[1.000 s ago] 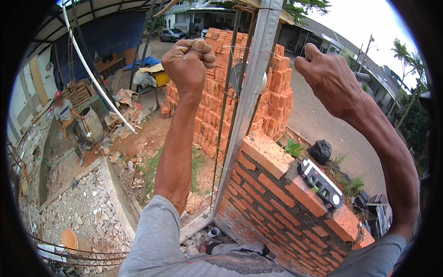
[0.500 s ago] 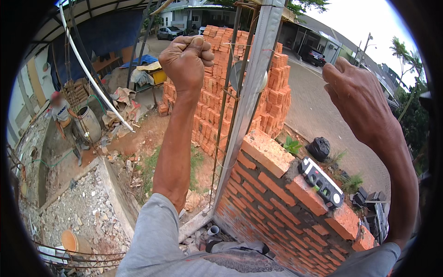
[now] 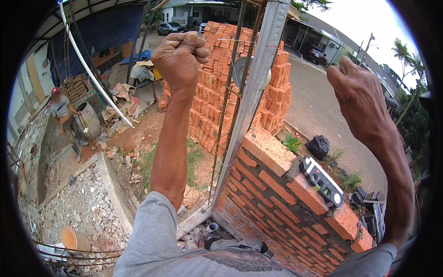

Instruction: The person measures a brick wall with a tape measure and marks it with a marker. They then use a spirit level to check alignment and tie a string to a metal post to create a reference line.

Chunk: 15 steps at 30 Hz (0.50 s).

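Observation:
My left hand [image 3: 180, 57] is raised at upper centre, closed in a fist with the thumb on top. Left of a grey metal post [image 3: 256, 83], it stays apart from the post. A thin string or wire [image 3: 240, 40] crosses the post near fist height; whether it reaches my fingers cannot be made out. On the right, my right hand [image 3: 357, 97] is held up with curled fingers, its back toward me, hiding anything inside. Between and below the hands rises a brick wall [image 3: 277, 210]. A spirit level [image 3: 321, 182] rests along its top, beside a top brick [image 3: 270, 150].
Rusty rebar rods [image 3: 229, 92] stand beside the post. Behind are a large brick stack [image 3: 210, 99] and a paved road [image 3: 318, 101]. A person [image 3: 62, 113] stands far left near a drum [image 3: 88, 120]. Rubble [image 3: 83, 203] and an orange bucket [image 3: 74, 239] lie lower left.
My left fist has shifted slightly left and up, farther from the post. My right hand has moved a little to the right, still curled. The spirit level stays on the wall.

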{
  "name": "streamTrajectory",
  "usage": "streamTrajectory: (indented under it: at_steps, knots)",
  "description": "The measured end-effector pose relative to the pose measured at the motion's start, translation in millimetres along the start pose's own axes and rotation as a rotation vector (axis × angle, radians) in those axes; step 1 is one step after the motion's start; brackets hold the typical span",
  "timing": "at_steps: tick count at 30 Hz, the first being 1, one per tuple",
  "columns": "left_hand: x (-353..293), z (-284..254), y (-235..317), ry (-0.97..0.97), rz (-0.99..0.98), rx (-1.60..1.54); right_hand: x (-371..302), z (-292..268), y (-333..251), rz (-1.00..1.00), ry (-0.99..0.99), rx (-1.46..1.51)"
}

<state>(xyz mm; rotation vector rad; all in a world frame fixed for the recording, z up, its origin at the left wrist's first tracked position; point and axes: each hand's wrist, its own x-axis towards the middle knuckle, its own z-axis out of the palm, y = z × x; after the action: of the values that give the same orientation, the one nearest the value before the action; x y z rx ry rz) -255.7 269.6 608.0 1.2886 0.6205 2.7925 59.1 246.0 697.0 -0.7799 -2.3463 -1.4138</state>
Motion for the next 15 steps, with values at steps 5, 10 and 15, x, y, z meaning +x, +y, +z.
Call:
streamTrajectory:
  at_steps: [5, 10, 15]
  knots:
    - [0, -2, 7, -0.023, 0.051, 0.026, 2, 0, 1, 0.003, 0.030, -0.006]
    - [4, 2, 10, -0.029, 0.053, -0.030, 3, -1, 2, -0.007, 0.027, -0.040]
    - [7, 4, 19, -0.066, 0.092, -0.048, 1, -8, -2, 0.002, 0.001, -0.031]
